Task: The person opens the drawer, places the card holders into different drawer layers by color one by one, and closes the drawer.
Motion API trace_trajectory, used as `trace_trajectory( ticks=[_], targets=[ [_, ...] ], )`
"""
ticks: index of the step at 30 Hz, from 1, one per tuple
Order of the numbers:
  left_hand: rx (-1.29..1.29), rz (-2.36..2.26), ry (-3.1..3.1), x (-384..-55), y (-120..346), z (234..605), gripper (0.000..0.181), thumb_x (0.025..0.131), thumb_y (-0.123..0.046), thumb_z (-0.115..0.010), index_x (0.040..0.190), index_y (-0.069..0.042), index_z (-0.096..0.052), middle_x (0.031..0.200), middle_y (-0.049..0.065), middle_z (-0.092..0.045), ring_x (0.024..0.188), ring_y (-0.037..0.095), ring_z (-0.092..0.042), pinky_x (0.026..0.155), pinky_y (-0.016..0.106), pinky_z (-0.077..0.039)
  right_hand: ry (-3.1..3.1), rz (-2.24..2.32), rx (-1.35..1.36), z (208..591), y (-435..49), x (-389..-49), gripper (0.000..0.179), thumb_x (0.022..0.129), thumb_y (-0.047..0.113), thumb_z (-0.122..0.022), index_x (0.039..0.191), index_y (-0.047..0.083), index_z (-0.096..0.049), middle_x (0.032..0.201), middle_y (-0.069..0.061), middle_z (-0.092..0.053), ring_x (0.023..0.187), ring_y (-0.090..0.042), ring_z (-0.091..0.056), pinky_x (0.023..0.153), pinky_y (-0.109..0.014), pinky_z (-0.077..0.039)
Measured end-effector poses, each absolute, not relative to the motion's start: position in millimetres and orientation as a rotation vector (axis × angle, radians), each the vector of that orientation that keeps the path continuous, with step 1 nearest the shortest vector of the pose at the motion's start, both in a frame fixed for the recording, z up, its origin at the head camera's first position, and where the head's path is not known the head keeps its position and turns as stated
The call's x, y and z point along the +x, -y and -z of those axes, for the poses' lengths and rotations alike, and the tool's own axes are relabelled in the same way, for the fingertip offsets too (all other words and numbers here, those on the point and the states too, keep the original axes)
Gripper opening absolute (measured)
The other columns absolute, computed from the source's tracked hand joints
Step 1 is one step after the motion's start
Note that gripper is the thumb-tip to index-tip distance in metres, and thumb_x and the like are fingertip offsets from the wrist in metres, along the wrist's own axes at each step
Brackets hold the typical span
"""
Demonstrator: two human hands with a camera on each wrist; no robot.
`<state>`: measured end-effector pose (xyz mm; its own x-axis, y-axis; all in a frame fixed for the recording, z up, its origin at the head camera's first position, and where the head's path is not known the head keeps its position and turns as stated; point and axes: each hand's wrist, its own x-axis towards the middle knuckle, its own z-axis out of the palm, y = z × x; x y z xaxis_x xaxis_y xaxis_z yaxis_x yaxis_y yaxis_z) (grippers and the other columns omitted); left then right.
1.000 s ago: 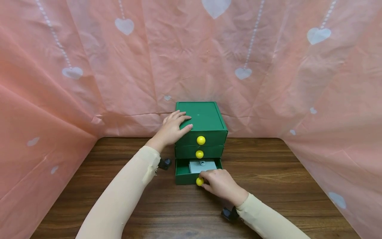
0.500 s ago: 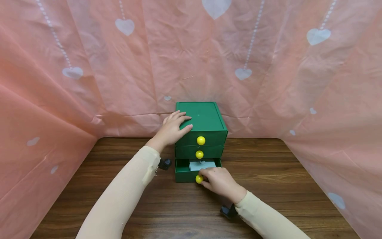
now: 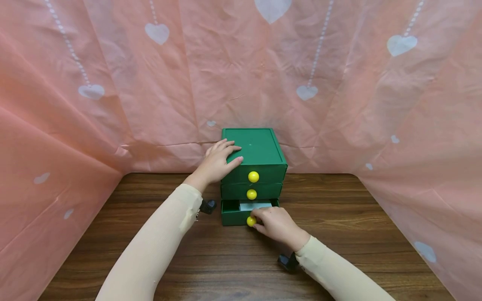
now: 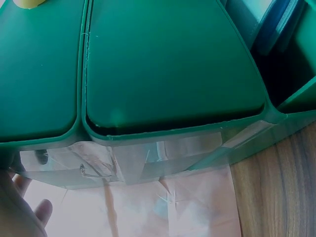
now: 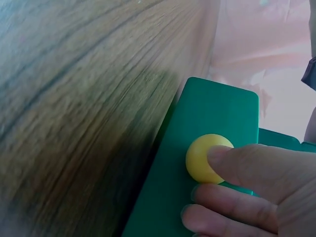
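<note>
A green cabinet (image 3: 260, 146) with three stacked drawers stands at the back of the table, each drawer with a round yellow knob. My left hand (image 3: 216, 164) rests on the left side of its top, fingers spread. The bottom drawer (image 3: 233, 218) is partly pulled out, while the upper two sit closed. Inside it lies a flat pale-blue item (image 3: 254, 205), largely hidden by the drawer front and my hand. My right hand (image 3: 276, 225) pinches the bottom drawer knob (image 3: 251, 221); in the right wrist view the thumb presses on the yellow drawer knob (image 5: 200, 158).
Brown wood-grain table (image 3: 339, 225) extends around the cabinet on both sides and in front. A pink curtain (image 3: 241, 75) with white hearts hangs close behind it and along both sides. Black wrist cameras are strapped under both wrists.
The bottom drawer has slid inward, its front moving toward the cabinet with my right hand on the knob. Less of the pale-blue item shows. My left hand stays in place.
</note>
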<state>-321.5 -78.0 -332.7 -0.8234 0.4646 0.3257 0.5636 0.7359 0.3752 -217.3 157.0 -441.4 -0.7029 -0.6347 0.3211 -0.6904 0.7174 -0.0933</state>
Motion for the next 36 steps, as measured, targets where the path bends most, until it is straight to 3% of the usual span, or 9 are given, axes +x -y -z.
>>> trace_trajectory(
  ticks=[36],
  targets=[
    [-0.816, 0.700, 2.722, -321.2, 77.7, 333.5, 0.057, 0.103, -0.058, -0.041, 0.148, -0.024, -0.050, 0.161, 0.003, -0.032, 0.152, 0.022, -0.012, 0.119, 0.055, -0.011, 2.674, -0.478, 0.924, 454.5, -159.8, -242.2, 0.015, 0.088, 0.023, -0.079, 0.100, 0.019, -0.071, 0.084, 0.008, -0.066, 0.073, -0.008, -0.059, 0.064, -0.029, -0.051]
  ],
)
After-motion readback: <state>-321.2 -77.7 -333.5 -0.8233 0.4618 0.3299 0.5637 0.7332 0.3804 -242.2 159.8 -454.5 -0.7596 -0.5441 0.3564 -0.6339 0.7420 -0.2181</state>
